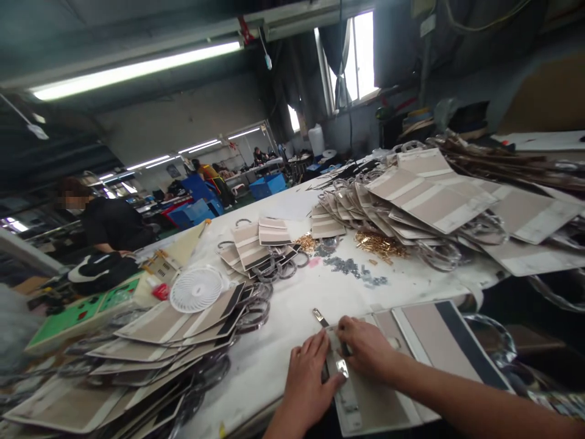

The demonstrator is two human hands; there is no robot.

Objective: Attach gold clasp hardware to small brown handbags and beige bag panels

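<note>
A beige bag panel [393, 396] with pale strips and a dark band lies at the front edge of the table, a plastic-wrapped handle [496, 332] at its far right side. My left hand [308, 381] grips the panel's left edge, fingers together over it and thumb beside a shiny metal fitting [340, 364]. Just right of it, my right hand [365, 347] presses curled fingers on the same edge; what lies under those fingertips is partly hidden. A narrow metal-ended piece [319, 316] sticks out beyond the fingers on the white tabletop.
Stacked panels [155, 347] with wrapped handles fill the left, and a larger heap [429, 189] covers the right. Gold-coloured parts [379, 245] and small grey pieces [350, 268] lie mid-table. A white fan [196, 289] stands left, near a person in black [112, 222].
</note>
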